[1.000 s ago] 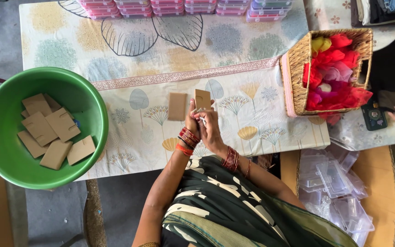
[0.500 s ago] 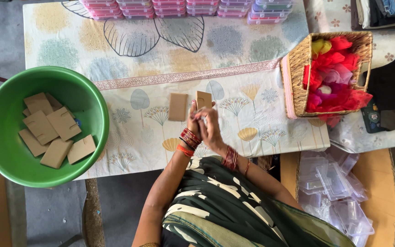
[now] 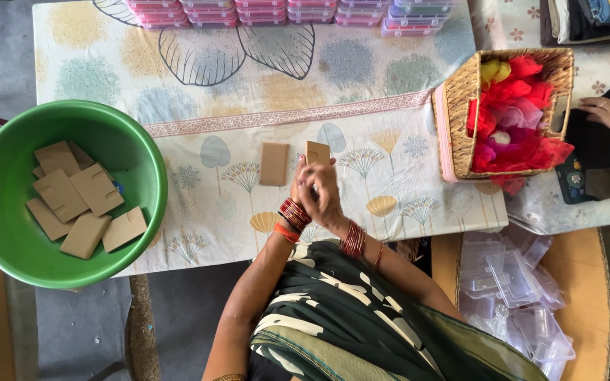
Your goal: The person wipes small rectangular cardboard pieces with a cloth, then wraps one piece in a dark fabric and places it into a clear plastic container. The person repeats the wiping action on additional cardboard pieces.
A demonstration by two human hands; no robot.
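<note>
The table (image 3: 199,77) stretches ahead of me under its flowered cloth, with a big green bowl (image 3: 128,141) hanging off its near-left edge and holding a loose heap of brown cards (image 3: 79,201). At far right sits a woven basket (image 3: 460,113) of red and yellow fabric pieces, and past it someone else's hand (image 3: 605,113) rests on dark cloth. Below that, beside my lap, lies a pile of clear plastic boxes (image 3: 513,279). Another brown card (image 3: 274,164) lies flat on the cloth just left of my hands.

My left hand (image 3: 303,192) and right hand (image 3: 327,197) are pressed together over the near edge of the table, fingers curled closed around the lower part of a small brown card (image 3: 318,151), whose top pokes up above them (which fingers do the actual pinching I cannot tell, they overlap so).

The card seems light and thin, stiff enough to stand unsupported yet likely to crease if squeezed across its face, so I judge its edges the best place to hold it.
</note>
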